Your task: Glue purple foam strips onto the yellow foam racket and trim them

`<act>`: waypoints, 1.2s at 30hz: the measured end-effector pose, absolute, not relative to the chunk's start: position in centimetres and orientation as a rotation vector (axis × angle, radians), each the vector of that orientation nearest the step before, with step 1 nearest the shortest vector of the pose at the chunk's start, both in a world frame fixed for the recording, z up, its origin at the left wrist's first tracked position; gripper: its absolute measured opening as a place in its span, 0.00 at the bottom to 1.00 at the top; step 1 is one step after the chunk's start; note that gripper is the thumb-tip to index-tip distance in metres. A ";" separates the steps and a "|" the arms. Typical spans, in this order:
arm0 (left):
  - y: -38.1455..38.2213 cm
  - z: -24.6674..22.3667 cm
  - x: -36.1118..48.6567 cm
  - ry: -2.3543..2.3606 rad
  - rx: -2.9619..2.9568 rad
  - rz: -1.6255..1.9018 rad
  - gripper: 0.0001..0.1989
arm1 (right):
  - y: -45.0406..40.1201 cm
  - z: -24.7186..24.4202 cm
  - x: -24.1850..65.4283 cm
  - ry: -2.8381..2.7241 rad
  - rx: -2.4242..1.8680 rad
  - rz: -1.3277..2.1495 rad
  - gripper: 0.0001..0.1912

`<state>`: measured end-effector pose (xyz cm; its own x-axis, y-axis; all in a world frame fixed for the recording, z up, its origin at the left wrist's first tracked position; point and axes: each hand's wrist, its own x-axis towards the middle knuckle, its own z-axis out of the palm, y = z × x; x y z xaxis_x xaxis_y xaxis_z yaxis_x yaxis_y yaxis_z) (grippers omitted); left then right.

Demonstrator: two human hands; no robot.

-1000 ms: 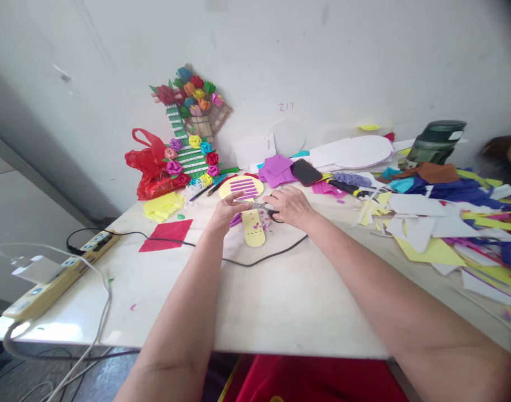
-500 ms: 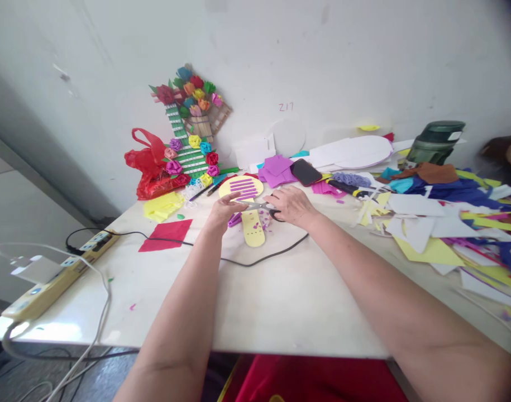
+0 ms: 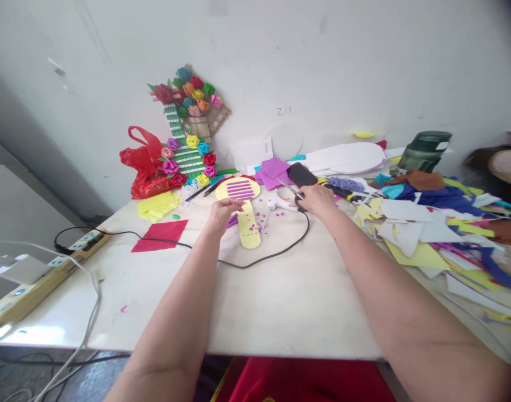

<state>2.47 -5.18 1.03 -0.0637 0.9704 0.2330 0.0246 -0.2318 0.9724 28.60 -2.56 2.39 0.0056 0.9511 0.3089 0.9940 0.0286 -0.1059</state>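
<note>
My right hand (image 3: 320,201) grips a pair of scissors (image 3: 289,188) by the black handles, the blades pointing up and left toward purple paper. My left hand (image 3: 225,215) has thumb and fingers pressed together over the top of a yellow strip (image 3: 251,237) with a rounded end; what is between the fingertips is hidden. Just beyond lies a yellow oval piece (image 3: 220,191) bearing several purple stripes. A white glue gun (image 3: 280,203) rests left of the scissors' handles, its black cord looping across the table. Purple scraps (image 3: 261,226) lie around the strip.
A phone (image 3: 302,175) and purple sheets (image 3: 272,172) lie behind. Cut paper (image 3: 414,229) is heaped at right beside a green bottle (image 3: 425,152). At left are a red sheet (image 3: 160,235), a power strip (image 3: 49,276), a red bag (image 3: 144,167) and a paper-flower model (image 3: 188,134).
My right hand has moved right with the scissors, away from my left hand, and the blades have swung upward. The glue gun now shows. My left hand stays near the yellow strip.
</note>
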 end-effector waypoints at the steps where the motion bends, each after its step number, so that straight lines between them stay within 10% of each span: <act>1: -5.2 1.1 2.6 1.146 1.365 1.428 0.05 | -2.5 2.5 28.9 -1.993 -2.050 -0.183 0.21; 36: -6.1 2.1 2.4 1.258 1.407 1.247 0.19 | -1.3 1.7 28.9 -1.801 -1.720 0.260 0.05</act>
